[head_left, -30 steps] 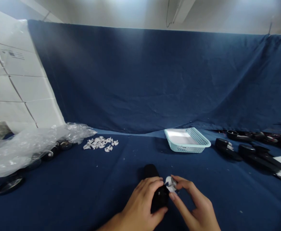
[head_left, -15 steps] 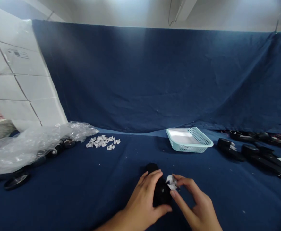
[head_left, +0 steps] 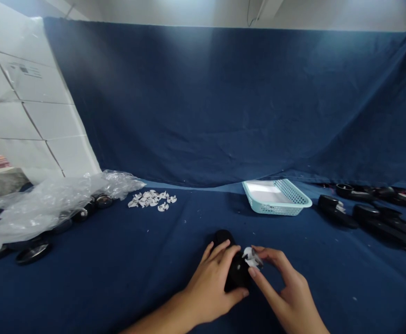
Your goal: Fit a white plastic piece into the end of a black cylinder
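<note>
My left hand (head_left: 212,283) is wrapped over a black, rounded plastic part (head_left: 237,275), which rests on the dark blue cloth in front of me. The fingers and palm hide much of its shape. A small white plastic piece (head_left: 250,258) is pinched between the thumb and forefinger of my right hand (head_left: 286,287). It is held close against the right side of the black part; whether the two touch I cannot tell. More small white pieces (head_left: 150,199) of a similar look lie in a loose pile further back on the left.
A light blue plastic basket (head_left: 279,208) with a white sheet inside stands back right. Several black parts (head_left: 337,211) lie along the right side. On the left, clear plastic wrap (head_left: 57,199) partly covers round black parts (head_left: 32,253). A blue cloth curtain (head_left: 224,106) hangs behind.
The view has tilted and shifted slightly. Both hands keep the same hold, with the white piece still beside the black part.
</note>
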Motion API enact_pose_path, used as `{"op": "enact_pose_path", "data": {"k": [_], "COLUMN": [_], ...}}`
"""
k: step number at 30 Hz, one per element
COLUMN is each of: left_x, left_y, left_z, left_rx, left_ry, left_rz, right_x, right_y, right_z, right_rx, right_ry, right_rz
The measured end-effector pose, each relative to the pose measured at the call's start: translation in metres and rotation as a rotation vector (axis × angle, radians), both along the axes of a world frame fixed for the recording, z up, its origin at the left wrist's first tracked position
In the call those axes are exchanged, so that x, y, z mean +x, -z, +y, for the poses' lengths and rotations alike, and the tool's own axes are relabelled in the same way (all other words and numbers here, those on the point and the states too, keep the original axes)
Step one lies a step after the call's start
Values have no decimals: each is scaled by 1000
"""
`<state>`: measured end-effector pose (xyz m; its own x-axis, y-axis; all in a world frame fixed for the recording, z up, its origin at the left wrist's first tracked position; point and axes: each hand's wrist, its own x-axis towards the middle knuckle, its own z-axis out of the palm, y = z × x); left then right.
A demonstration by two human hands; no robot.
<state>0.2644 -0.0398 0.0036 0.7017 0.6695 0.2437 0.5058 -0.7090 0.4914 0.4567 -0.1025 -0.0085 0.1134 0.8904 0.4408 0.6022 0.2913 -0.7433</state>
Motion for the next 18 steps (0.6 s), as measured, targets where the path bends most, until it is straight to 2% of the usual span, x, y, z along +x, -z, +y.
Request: {"op": "enact_pose_path", "data": {"k": [6,9,12,15,18], "left_x": [-1,-2,-2,-2,-1], "left_y": [-1,-2,-4,-5,-5], "left_z": [-1,-1,-1,-1,0], "left_rx": [-25,-26,-17,17,68], "left_ry": [2,1,10,19,20], "left_rz": [30,42,61,76,93], "right_x": [-5,-5,0,7,10], "right_y": [-2,-7,-11,-12,-10], "right_z": [3,7,11,15,18], "right_rx": [-98,-170,-235,-302,-373], "right_ry": [-39,-56,-4,23,-11], "right_rz": [108,378,668,879,1046]}}
